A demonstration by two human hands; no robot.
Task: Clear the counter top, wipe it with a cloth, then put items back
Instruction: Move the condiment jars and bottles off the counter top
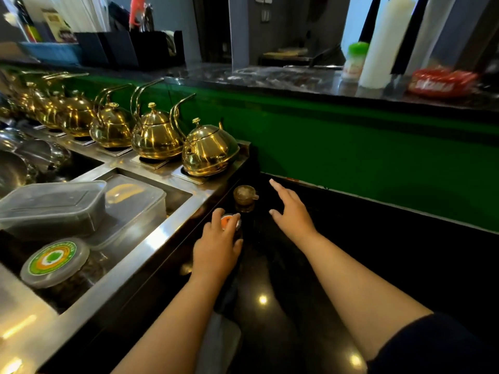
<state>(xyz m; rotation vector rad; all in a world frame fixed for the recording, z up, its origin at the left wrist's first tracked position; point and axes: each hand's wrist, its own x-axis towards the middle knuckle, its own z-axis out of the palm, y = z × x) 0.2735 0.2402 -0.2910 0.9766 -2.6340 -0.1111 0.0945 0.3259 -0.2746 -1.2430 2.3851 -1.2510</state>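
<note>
Gripping the orange-capped bottle (230,222) from above, the left hand (216,251) curls its fingers round the cap on the black counter top (351,238). Just right of it, the right hand (290,209) hovers with fingers straight and spread, holding nothing. Between the two hands and slightly beyond them stands a small brown jar (244,197), touched by neither. Farther off, left of the left hand, a row of brass teapots (209,151) lines the steel ledge.

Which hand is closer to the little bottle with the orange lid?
The left hand. Its fingers curl around the top of the orange-lidded bottle. The right hand is open and off to the bottle's right, not touching it.
</note>
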